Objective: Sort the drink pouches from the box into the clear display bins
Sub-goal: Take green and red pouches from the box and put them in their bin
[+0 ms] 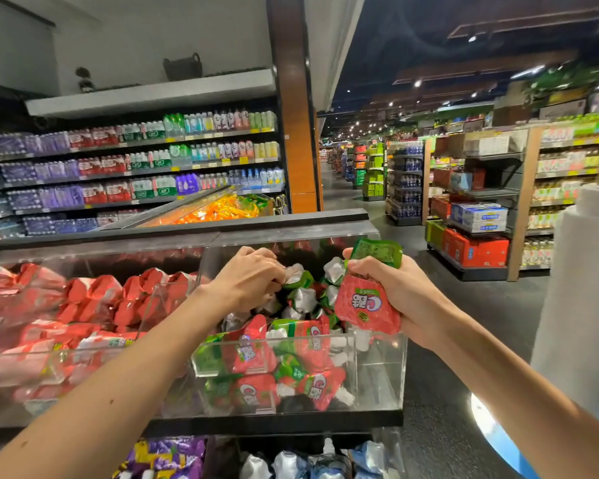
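Drink pouches [305, 340] lie in a loose heap inside the clear display bin [377, 375]. Printed faces sit toward the bin's front wall and silver-white ends show toward its rear.

More pouches are held just above the bin's right rim. There the right hand [405, 299] has its grip clenched round a bundle. A red pouch [363, 305] hangs below the fingers and a green pouch [377, 252] stands out above the thumb.

The left hand [248, 278] is at the bin's rear left with its fingers curled down into the heap. The fingertips are buried, so it cannot be told whether that grip pinches a pouch. The source box is not in view.

Likely faults:
1. Bundle slip. The film looks glossy and soft. If the clenched grip eases to free one pouch, the others may fall outside the bin's right rim.
2. Mis-sort. Red packs [83, 299] fill the compartment to the left of the bin, behind a clear partition. A pouch shoved from the rear left could ride over it.
3. Crushing. A hard squeeze on a filled pouch may strain its seam or cap.

Appearance: the pouches are flexible and crumpled, with a red body, a green band, a pale round logo and a white cap.
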